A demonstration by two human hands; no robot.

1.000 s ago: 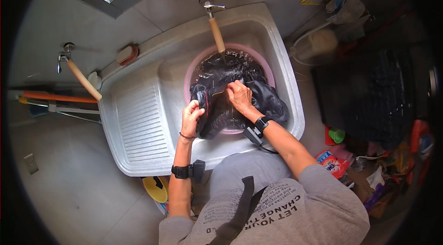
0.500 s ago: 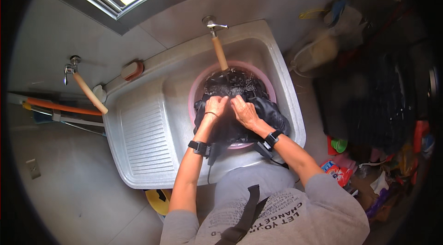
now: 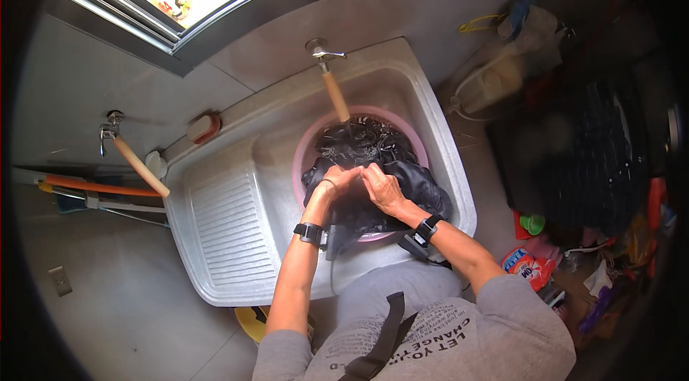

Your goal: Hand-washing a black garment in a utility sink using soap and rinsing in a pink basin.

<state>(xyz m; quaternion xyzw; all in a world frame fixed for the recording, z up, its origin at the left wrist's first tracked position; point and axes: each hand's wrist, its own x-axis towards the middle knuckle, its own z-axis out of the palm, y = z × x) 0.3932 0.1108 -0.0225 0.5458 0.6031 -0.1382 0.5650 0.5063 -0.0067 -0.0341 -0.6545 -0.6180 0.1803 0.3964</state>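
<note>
Head view shows both hands meeting over a dark wet garment (image 3: 373,180) heaped in a pink basin (image 3: 305,158), which sits in the deep right bowl of a pale grey sink (image 3: 215,237). The left hand (image 3: 339,181) and right hand (image 3: 380,188) touch at the knuckles, close to the basin's centre, each with fingers curled and pressed together on a fold of the cloth bunched between them; how much fabric sits inside each fist is hidden by the hands themselves.

From the fingers, most of the garment lies toward 12 o'clock, where it fills the basin under the tap, and toward 4 o'clock, where a thick lobe spills over the basin's rim by the right wrist. The cloth's long axis runs roughly from 10 o'clock to 4 o'clock across the basin. The right hand is nearer that overhanging lobe; the left hand is nearer the edge that drapes down at 7 o'clock.

A tap (image 3: 326,72) with a tan hose end stands at 12 o'clock, its spout ending just above the cloth. The ribbed draining board (image 3: 226,223) lies at 9 o'clock, with a second tap (image 3: 125,147) farther out the same way.
</note>
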